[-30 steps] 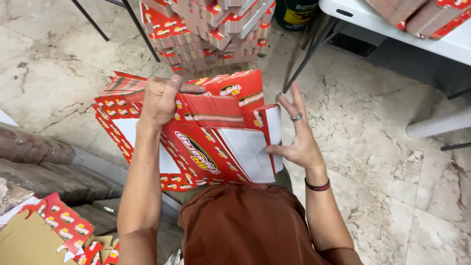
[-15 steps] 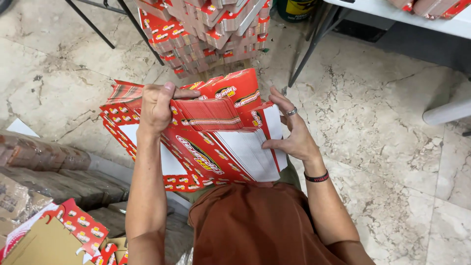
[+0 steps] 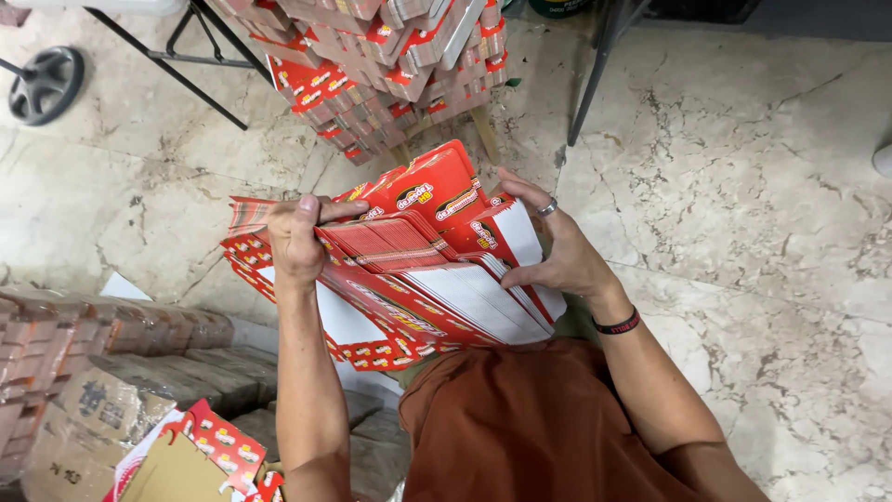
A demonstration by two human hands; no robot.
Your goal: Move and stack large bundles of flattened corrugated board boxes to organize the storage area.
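Note:
I hold a thick stack of flat red and white printed carton blanks (image 3: 418,270) in front of my lap, over my rust-brown clothing. My left hand (image 3: 295,244) is closed over the stack's upper left edge, thumb on top. My right hand (image 3: 556,251), with a ring and a dark wristband, grips the stack's right side, fingers curled around the white edges. The top blanks fan upward toward the far side.
A tall pile of folded red and white cartons (image 3: 390,65) stands straight ahead on the marble floor (image 3: 743,186). Black metal legs (image 3: 595,84) and a wheel (image 3: 42,84) lie beyond. Wrapped brown bundles (image 3: 111,344) and loose blanks (image 3: 209,446) sit at my lower left.
The view tilted down and closer. My right hand went from fingers spread at the stack's right edge to gripping it. My left hand kept its hold on the upper left.

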